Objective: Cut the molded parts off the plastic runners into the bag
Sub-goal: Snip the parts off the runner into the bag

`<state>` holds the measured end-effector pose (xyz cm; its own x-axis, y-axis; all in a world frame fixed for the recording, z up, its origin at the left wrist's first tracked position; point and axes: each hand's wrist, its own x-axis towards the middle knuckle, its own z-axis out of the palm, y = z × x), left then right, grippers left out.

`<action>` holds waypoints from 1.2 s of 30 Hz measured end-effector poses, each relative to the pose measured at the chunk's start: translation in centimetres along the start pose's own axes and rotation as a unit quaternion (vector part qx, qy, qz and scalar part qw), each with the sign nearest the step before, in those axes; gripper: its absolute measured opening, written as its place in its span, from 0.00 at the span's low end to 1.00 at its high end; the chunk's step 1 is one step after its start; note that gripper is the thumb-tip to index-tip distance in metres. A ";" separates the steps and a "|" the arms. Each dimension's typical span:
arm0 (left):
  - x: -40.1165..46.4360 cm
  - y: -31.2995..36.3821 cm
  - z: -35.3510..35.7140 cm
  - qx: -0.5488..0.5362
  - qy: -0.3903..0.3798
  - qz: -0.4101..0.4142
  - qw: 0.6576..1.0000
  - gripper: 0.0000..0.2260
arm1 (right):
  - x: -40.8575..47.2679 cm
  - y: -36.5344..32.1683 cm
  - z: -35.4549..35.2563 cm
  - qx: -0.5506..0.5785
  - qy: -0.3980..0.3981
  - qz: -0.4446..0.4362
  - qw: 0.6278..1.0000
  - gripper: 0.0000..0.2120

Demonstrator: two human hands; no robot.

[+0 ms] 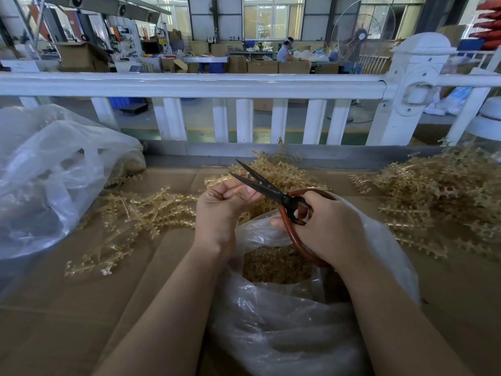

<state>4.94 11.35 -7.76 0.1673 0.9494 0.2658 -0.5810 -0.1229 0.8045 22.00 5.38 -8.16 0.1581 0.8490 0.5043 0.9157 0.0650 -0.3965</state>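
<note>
Runners (151,210) lie in three tan heaps on the cardboard: left of centre, behind the hands, and at the right edge. One pair of scissors (267,189), blades apart, is gripped by the right hand (322,226). The left hand (222,204) pinches a runner piece by the blades. Two clear bags: one (284,321) at lower centre holding cut parts, another (48,180) at the left. No writing is legible.

I see a white railing (189,85) across twelve o'clock, a standing fan (362,36) at one, and a seated person (286,51) among cardboard boxes (264,67) beyond.
</note>
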 end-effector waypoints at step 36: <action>-0.2 -0.5 -0.4 0.218 -0.066 0.068 0.971 0.05 | -0.2 0.3 0.0 0.001 0.024 -0.018 1.000 0.32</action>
<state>4.88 11.38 -8.47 0.2290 0.8740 0.4286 -0.2172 -0.3833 0.8977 22.29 5.22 -8.40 0.1430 0.8204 0.5536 0.9202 0.0957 -0.3795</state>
